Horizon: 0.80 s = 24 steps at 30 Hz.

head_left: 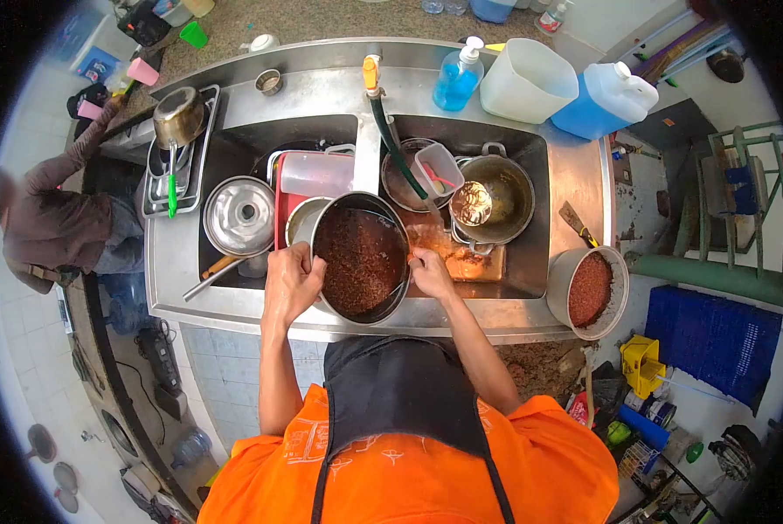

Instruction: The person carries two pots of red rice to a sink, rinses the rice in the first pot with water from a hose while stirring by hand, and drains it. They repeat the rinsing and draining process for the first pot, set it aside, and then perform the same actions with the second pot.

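A deep metal pot (pixel 329 306) with reddish-brown grains and dark liquid inside is held over the front edge of the double sink, near its divider. My left hand (pixel 294 284) is closed on the pot's left side, thumb at the rim. On the opposite side, my right hand (pixel 431 272) grips the pot near the rim. Behind it, a green hose (pixel 395 148) hangs from the tap (pixel 371 74) into the right basin. That basin holds a large used pot (pixel 516 205), a clear plastic tub (pixel 438 168) and brownish water (pixel 474 262).
A second pot (pixel 559 288) of reddish grains stands on the right counter by a scraper (pixel 578 224). Lidded pot (pixel 243 214) and red tray (pixel 282 205) fill the left basin. Soap bottle (pixel 458 79) and blue jug (pixel 601 105) stand behind. Another person (pixel 68 210) works at far left.
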Tool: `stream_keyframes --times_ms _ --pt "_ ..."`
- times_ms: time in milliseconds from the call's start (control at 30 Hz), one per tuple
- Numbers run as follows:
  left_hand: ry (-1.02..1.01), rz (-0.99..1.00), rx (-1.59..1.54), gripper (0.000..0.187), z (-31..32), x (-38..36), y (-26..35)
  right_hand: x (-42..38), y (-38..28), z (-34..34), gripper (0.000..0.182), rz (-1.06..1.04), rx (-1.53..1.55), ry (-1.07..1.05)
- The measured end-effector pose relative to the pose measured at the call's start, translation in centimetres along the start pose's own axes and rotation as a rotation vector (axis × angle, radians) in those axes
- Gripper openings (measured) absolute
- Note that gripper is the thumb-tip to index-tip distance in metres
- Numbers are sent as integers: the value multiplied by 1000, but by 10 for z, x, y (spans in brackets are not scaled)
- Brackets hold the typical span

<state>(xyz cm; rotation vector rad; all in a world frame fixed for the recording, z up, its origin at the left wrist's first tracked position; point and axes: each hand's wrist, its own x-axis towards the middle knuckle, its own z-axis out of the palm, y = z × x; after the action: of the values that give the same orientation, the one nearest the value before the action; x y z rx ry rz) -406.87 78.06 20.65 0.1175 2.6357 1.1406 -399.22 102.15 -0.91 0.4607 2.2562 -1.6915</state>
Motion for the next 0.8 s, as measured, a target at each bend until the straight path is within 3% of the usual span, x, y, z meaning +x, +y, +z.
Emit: stream_keyframes --times_ms 267,500,567,667,733,800 --pt "-15 -35 -47 32 -2 1 1 3 2 1 20 -29 -16 -36" --pt "11 11 1 30 1 8 -42 -29 -48 -28 19 -42 17 95" --pt "-67 -93 -155 29 6 9 -43 -38 -45 -42 18 -36 -5 129" --pt "-149 -91 -211 30 29 13 -47 -53 -46 -69 19 -174 -27 308" --pt "-234 -43 -179 31 53 17 -50 -65 -78 -99 19 21 -177 355" --pt "-323 -75 -272 31 83 22 -45 -57 -64 -120 19 20 -236 406"
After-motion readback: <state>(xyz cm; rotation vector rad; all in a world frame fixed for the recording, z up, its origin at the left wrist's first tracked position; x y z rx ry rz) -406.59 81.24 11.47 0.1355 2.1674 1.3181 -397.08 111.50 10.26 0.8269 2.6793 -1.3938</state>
